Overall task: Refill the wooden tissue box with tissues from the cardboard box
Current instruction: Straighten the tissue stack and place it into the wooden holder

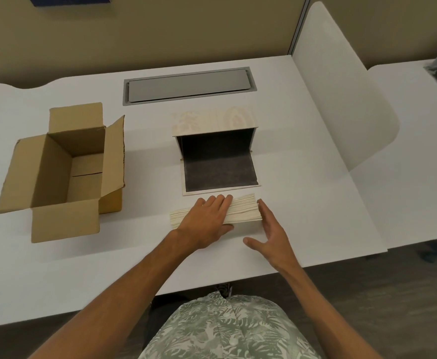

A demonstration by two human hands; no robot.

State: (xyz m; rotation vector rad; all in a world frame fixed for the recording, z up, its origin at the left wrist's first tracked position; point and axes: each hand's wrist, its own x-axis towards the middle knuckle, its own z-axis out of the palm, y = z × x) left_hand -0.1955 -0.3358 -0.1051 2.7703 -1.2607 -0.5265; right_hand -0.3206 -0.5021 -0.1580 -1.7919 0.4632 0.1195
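A cream stack of tissues (246,209) lies flat on the white desk (139,255), just in front of the wooden tissue box (213,120). The box lies on its side with its dark-lined bottom flap (220,173) folded down toward me, its dark inside showing. My left hand (205,222) rests flat on top of the stack, thumb along its near edge. My right hand (270,233) is open, fingers straight against the stack's right end. The brown cardboard box (64,167) stands at the left with flaps open and looks empty inside.
A grey cable hatch (189,85) is set into the desk behind the wooden box. A white divider panel (341,99) rises along the desk's right side. The desk's front edge runs close to my body.
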